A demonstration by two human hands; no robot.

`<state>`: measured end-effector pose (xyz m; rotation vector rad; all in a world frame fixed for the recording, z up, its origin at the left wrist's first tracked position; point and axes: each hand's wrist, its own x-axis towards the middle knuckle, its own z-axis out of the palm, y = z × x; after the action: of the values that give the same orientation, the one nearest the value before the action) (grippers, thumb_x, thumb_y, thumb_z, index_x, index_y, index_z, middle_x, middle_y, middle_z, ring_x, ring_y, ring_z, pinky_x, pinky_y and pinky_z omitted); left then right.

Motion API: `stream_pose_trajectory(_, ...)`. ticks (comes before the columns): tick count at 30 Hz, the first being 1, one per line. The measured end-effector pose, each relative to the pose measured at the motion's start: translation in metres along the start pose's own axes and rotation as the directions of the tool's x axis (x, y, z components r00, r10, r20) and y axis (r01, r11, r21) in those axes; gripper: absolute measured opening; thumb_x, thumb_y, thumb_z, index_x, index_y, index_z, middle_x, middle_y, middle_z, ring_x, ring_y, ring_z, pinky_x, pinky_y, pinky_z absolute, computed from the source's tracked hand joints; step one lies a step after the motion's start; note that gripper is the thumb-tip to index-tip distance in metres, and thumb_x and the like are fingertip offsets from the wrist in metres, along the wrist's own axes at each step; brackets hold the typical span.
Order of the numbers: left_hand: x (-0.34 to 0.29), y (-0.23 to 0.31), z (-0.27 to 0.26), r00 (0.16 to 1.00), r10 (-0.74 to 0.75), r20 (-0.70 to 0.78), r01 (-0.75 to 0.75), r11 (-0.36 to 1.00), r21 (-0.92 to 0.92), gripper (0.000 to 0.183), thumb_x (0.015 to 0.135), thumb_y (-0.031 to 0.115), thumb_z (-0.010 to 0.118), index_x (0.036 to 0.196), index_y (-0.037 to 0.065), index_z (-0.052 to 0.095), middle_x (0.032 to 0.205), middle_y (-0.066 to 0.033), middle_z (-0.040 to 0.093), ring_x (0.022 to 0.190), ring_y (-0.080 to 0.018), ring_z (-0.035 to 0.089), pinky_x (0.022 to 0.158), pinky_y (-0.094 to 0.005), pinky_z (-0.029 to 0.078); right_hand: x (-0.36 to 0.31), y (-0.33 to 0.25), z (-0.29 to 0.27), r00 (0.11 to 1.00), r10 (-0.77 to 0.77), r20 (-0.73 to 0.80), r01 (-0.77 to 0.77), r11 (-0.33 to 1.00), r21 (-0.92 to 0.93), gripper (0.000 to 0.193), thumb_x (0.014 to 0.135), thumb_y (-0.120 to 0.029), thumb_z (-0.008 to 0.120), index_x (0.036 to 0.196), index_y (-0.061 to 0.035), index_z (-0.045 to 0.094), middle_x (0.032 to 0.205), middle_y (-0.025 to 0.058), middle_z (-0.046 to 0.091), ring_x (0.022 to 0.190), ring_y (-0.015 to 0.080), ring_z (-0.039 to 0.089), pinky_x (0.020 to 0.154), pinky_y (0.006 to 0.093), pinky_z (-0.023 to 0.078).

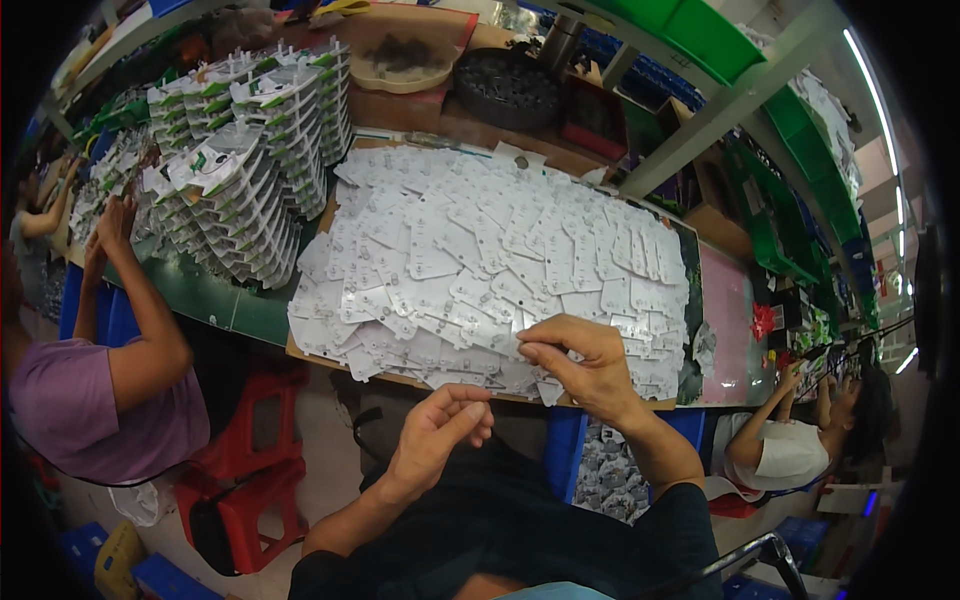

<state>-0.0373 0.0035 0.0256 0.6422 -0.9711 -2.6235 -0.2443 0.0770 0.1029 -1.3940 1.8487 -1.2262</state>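
As seen in the head view, the right hand [585,365] is carried over the near edge of the layered white pieces [540,240], with its forearm slanted up and inward from a dark sleeve [680,530]. Its wrist is bent, its back is turned up, and its thumb and index fingertips are brought almost together over the pieces; whether something small is pinched there cannot be told. The left hand [440,430] is held just short of the same near edge, lower than the right, with its fingers loosely curled and its thumb drawn toward the index finger; whether anything is gripped cannot be told.

The white pieces are spread flat and overlapping directly in front of both hands, and along their near side a thin brown board edge [645,404] is shown. To their left, a green tabletop [215,305] is partly taken up by tall stacks of white-and-green parts [270,170], by which sideways room is narrowed. Beyond their far side, a round black tray [507,90] is set. To their right, a pink surface [727,330] is bordered by green bins [765,215]. Below their near edge, a blue bin [566,450] is placed beside the right forearm. Open air is left above the pieces and between the two hands.
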Motion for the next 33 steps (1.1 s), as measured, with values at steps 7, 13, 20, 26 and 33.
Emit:
stream_pose_trajectory(7, 0.001, 0.006, -0.011, 1.000, 0.009, -0.023, -0.009, 1.000, -0.017, 0.026, 0.097, 0.012, 0.057, 0.118, -0.003, 0.055, 0.095, -0.0081, 0.063, 0.083, -0.0126, 0.060, 0.075, -0.0252, 0.049, 0.041, -0.008, -0.009, 0.997, -0.082, -0.015, 0.080, 0.991, -0.106, 0.014, 0.084, -0.002, 0.070, 0.098, 0.0006, 0.070, 0.088, 0.0078, 0.070, 0.077, 0.0134, 0.064, 0.069, 0.0260, 0.050)
stream_pose_trajectory(13, -0.002, -0.002, -0.031, 0.999, -0.020, -0.048, 0.021, 1.000, 0.017, 0.023, 0.096, 0.007, 0.057, 0.116, -0.003, 0.055, 0.095, -0.0100, 0.064, 0.082, -0.0144, 0.061, 0.072, -0.0257, 0.050, 0.072, -0.009, -0.019, 0.997, -0.075, 0.011, 0.076, 0.980, -0.186, 0.016, 0.084, -0.004, 0.072, 0.099, 0.0008, 0.069, 0.089, 0.0073, 0.071, 0.078, 0.0118, 0.064, 0.071, 0.0250, 0.051)
stream_pose_trajectory(20, -0.006, -0.045, -0.086, 0.986, -0.156, -0.059, 0.140, 0.583, 0.800, 0.028, 0.091, 0.015, 0.063, 0.116, 0.002, 0.061, 0.104, -0.0129, 0.067, 0.091, -0.0262, 0.064, 0.089, -0.0359, 0.049, 0.158, 0.029, -0.061, 0.992, -0.063, -0.105, 0.019, 0.924, -0.382, 0.018, 0.085, -0.009, 0.071, 0.099, 0.0014, 0.069, 0.084, 0.0085, 0.071, 0.077, 0.0108, 0.066, 0.069, 0.0251, 0.052)
stream_pose_trajectory(26, 0.009, -0.079, -0.129, 0.991, -0.068, 0.112, -0.122, -0.177, 0.977, 0.028, 0.087, 0.018, 0.061, 0.111, 0.003, 0.065, 0.115, -0.0163, 0.059, 0.118, -0.0367, 0.049, 0.106, -0.0557, 0.030, 0.236, 0.104, -0.090, 0.992, 0.004, -0.129, -0.082, 0.789, -0.609, 0.015, 0.078, -0.015, 0.071, 0.088, -0.0039, 0.074, 0.080, 0.0168, 0.070, 0.076, 0.0289, 0.069, 0.072, 0.0370, 0.053)
stream_pose_trajectory(33, 0.013, -0.082, -0.144, 0.953, -0.278, 0.117, -0.196, -0.277, 0.940, 0.026, 0.089, 0.019, 0.055, 0.105, 0.004, 0.068, 0.124, -0.0162, 0.057, 0.122, -0.0380, 0.045, 0.101, -0.0617, 0.032, 0.271, 0.153, -0.074, 0.998, 0.061, 0.021, -0.017, 0.559, -0.829, 0.013, 0.076, -0.012, 0.070, 0.087, -0.0062, 0.075, 0.085, 0.0155, 0.071, 0.076, 0.0333, 0.067, 0.074, 0.0417, 0.053)
